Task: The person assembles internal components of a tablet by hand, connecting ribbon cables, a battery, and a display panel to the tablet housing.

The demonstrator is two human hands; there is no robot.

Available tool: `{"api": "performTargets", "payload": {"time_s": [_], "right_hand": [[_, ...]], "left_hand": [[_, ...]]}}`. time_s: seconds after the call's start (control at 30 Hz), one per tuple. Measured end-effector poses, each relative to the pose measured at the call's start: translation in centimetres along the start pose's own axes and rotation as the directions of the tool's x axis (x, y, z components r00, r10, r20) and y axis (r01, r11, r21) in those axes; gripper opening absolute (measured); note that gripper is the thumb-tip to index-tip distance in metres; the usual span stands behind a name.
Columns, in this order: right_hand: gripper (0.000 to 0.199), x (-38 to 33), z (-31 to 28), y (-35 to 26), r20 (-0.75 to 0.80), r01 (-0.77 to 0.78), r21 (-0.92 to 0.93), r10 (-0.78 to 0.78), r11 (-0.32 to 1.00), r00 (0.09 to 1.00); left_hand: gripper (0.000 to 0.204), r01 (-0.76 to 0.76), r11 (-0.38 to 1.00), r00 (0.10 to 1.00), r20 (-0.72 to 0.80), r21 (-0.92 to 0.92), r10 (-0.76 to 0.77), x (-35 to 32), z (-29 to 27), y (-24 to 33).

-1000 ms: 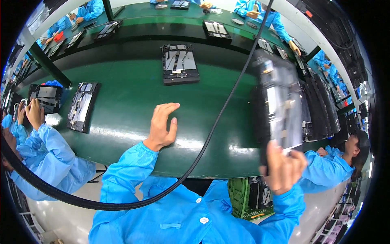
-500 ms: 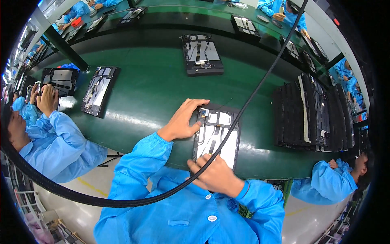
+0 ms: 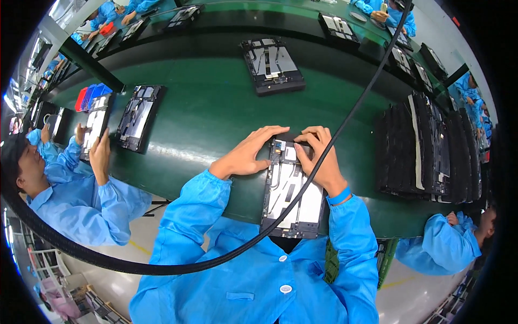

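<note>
An opened tablet (image 3: 281, 186) lies in front of me near the table's edge. Its pale batteries, dark ribbon cables and circuit parts are exposed, and it sits on a black backing. My left hand (image 3: 245, 154) rests at its upper left, fingers stretched toward the top edge and thumb touching the left side. Over the top right corner, my right hand (image 3: 322, 164) has its fingers bent across the upper edge and its thumb on the inner parts. What lies under those fingertips is hidden. A black cable (image 3: 356, 105) crosses the view in front of the tablet.
Another opened tablet (image 3: 273, 67) lies farther back on the green table (image 3: 189, 108), and one more tablet (image 3: 139, 119) to the left. Upright black trays (image 3: 402, 151) stand packed at the right. A co-worker (image 3: 81, 194) at the left holds a device (image 3: 97, 121) near blue and red bins (image 3: 94, 96).
My right hand has moved from the tablet's lower part up to its top right corner. My left hand stays at the upper left. The left co-worker has lifted a device upright.
</note>
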State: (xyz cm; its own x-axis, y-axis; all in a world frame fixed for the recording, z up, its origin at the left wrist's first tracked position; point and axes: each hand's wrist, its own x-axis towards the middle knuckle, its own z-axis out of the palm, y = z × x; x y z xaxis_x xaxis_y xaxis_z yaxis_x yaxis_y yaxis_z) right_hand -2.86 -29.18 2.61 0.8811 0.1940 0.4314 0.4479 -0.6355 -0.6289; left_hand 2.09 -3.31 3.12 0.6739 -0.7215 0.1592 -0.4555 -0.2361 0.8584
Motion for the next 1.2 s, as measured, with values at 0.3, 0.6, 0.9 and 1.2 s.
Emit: {"api": "performTargets", "payload": {"time_s": [0.3, 0.6, 0.9, 1.2], "right_hand": [[0.016, -0.4, -0.6, 0.5, -0.031, 0.039, -0.067, -0.041, 0.997, 0.999], [0.016, -0.3, -0.8, 1.0, 0.047, 0.033, 0.017, -0.034, 0.999, 0.998], [0.018, -0.5, -0.8, 0.8, 0.084, -0.04, -0.04, 0.043, 0.998, 0.996], [0.017, -0.7, -0.7, 0.8, 0.067, -0.051, 0.026, 0.05, 0.998, 0.997]], "left_hand": [[0.099, 0.012, 1.0, 0.997, 0.078, 0.008, -0.013, 0.2, 0.2, -0.1], [0.105, 0.02, 0.999, 0.988, 0.15, 0.039, -0.026, -0.1, -0.4, -0.1], [0.103, -0.017, 1.0, 0.983, 0.184, 0.013, 0.015, -0.5, -0.1, -1.3], [0.095, -0.028, 0.995, 0.994, 0.108, 0.094, 0.017, -0.5, 1.4, -0.1]]}}
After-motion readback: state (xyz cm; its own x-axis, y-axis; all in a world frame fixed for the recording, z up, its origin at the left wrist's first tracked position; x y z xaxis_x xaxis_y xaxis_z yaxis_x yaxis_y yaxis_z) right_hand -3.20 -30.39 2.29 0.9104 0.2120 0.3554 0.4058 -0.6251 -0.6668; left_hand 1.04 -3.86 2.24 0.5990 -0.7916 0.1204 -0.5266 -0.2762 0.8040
